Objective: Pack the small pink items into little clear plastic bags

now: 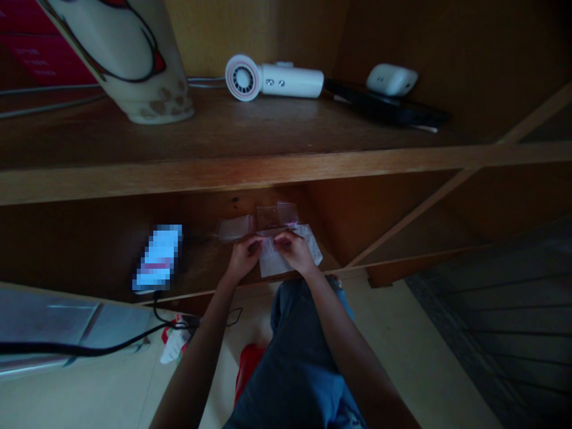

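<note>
While I watched through the head camera, the person's left hand (243,257) and right hand (295,251) sat close together above a lower wooden shelf (201,280), both curled inward with the fingertips nearly meeting. Each was closed in a pinch at the upper edge of a white paper sheet (270,261), which lay under and between the hands, with one corner showing past the right hand. The fingers hid the exact spot, so I could not tell whether they held anything besides the sheet. Just beyond the fingers, at the sheet's far edge, lay small clear plastic bags (272,215), and another clear plastic bag (233,227) sat just past the left hand. A tiny pink item (291,225) showed near the right hand's fingertips, too small for me to name.

Well left of the hands, a phone (157,257) with a lit, blurred screen lay on the same shelf, and a black cable (154,307) ran down from it past the shelf edge. Dark blue jeans (295,357) showed below the forearms, with a red bag (248,369) beside them. On the shelf above were a white hair dryer (272,77), a cream vase (120,59) with paw prints, and a white rounded case (391,79).
</note>
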Action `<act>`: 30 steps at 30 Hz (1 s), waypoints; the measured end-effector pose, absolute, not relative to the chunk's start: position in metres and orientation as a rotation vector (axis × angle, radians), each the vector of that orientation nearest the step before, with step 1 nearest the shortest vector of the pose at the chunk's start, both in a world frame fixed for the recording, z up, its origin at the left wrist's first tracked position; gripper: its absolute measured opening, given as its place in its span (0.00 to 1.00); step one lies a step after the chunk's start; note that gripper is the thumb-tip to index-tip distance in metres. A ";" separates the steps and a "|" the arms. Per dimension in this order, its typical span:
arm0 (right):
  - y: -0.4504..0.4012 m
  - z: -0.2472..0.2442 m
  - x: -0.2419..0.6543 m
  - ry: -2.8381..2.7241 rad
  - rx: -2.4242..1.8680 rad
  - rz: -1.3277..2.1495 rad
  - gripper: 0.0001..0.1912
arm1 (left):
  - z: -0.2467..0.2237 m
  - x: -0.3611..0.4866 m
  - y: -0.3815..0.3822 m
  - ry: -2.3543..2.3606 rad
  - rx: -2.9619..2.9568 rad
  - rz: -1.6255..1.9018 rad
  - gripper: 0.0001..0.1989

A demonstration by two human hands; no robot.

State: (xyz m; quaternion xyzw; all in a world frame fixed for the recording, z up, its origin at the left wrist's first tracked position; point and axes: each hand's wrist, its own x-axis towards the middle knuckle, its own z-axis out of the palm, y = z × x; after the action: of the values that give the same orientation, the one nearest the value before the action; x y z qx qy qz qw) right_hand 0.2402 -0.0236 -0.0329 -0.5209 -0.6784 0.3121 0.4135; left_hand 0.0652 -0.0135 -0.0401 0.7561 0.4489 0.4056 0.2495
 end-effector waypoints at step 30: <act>-0.030 -0.018 0.263 -1.914 -1.791 0.326 0.06 | -0.039 0.065 -0.014 1.246 2.071 1.121 0.09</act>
State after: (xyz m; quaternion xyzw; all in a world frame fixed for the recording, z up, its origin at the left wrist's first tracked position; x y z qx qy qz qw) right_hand 0.2627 -0.0299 -0.0179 -0.6570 -0.7021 0.1194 0.2474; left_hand 0.0653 -0.0142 -0.0391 0.7553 0.4544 0.4089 0.2364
